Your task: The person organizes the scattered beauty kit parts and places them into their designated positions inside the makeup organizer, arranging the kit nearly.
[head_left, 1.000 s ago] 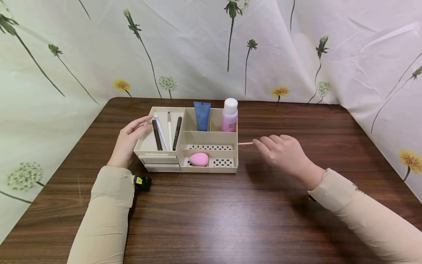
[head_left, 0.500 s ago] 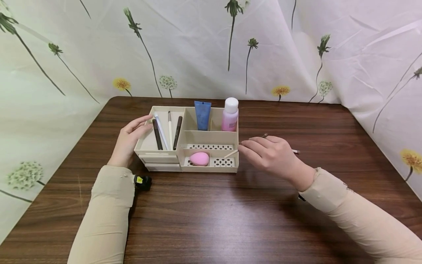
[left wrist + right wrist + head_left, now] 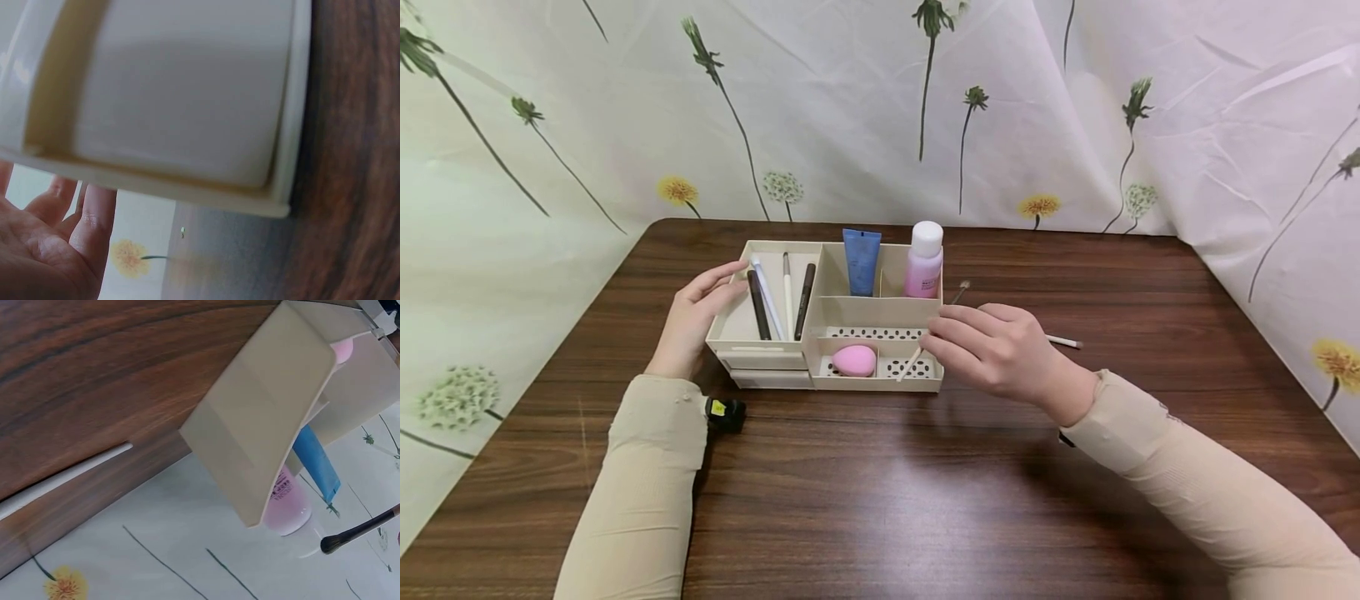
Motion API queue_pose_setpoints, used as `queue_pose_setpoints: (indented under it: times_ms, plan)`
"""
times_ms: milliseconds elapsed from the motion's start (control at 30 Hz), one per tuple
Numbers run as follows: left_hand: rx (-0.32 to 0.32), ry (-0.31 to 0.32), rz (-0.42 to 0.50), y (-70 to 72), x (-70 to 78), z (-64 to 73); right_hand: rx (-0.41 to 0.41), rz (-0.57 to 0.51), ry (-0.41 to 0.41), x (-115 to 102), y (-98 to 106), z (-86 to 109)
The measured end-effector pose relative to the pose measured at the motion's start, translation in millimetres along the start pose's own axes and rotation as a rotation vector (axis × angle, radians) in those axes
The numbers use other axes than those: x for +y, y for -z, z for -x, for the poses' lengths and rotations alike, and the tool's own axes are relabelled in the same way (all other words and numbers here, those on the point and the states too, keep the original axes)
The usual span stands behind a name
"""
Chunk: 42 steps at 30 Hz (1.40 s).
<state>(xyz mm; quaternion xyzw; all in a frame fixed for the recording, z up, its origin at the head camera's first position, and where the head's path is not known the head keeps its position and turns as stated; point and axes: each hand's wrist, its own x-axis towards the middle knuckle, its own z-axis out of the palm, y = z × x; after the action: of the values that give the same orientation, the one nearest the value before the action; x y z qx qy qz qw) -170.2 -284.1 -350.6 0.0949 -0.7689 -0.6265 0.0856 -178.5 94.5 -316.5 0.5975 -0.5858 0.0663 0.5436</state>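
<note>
My right hand [image 3: 996,350] pinches a makeup brush [image 3: 912,362] over the right side of a beige desk organizer [image 3: 842,386]. The brush slants, its light handle end over the front right compartment and its dark bristle head near the pink bottle. The right wrist view shows those bristles clear of the organizer wall. At the organizer's left side my left hand [image 3: 688,321] rests against the wall with its fingers extended. The left tray holds two dark pens, a pale blue pen [image 3: 767,300] and a white brush [image 3: 787,296]. A pink makeup sponge [image 3: 853,361] lies in front.
A blue tube [image 3: 862,262] and a pink bottle with white cap [image 3: 923,262] stand in the back compartments. Another white-handled stick [image 3: 1063,342] lies on the brown table [image 3: 850,500], partly hidden behind the right hand. A floral curtain [image 3: 850,108] hangs behind.
My right hand has moved left to the organizer's right edge, and the brush has turned with its handle end over the front compartments. The left hand stays where it was.
</note>
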Motion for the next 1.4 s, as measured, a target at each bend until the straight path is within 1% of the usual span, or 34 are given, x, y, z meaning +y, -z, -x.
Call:
queue_pose_setpoints:
  times_ms: [100,400,600,833,1067,1200,1400]
  plan:
    - [-0.005,0.003,-0.004,1.3,0.4,-0.3,0.011,-0.019,0.009,0.4,-3.3,-3.7]
    - [0.002,-0.004,0.003,3.2,-0.4,-1.7,0.005,-0.069,0.041,4.4,-14.7,-16.2]
    - [-0.002,-0.007,-0.007,3.2,2.5,-0.5,0.033,-0.08,0.059,7.1,-26.9,-23.9]
    - [-0.002,-0.021,-0.004,2.4,3.8,0.6,0.083,-0.102,0.047,11.7,-39.7,-37.4]
    - [0.009,-0.016,0.032,0.6,3.9,3.0,0.092,-0.142,0.038,18.2,-55.6,-46.5]
    - [-0.003,-0.016,0.059,0.2,3.0,3.1,0.101,-0.161,0.05,20.6,-66.4,-51.0]
    - [-0.017,-0.016,0.048,-0.7,2.0,1.4,0.101,-0.186,0.07,19.6,-83.6,-57.3]
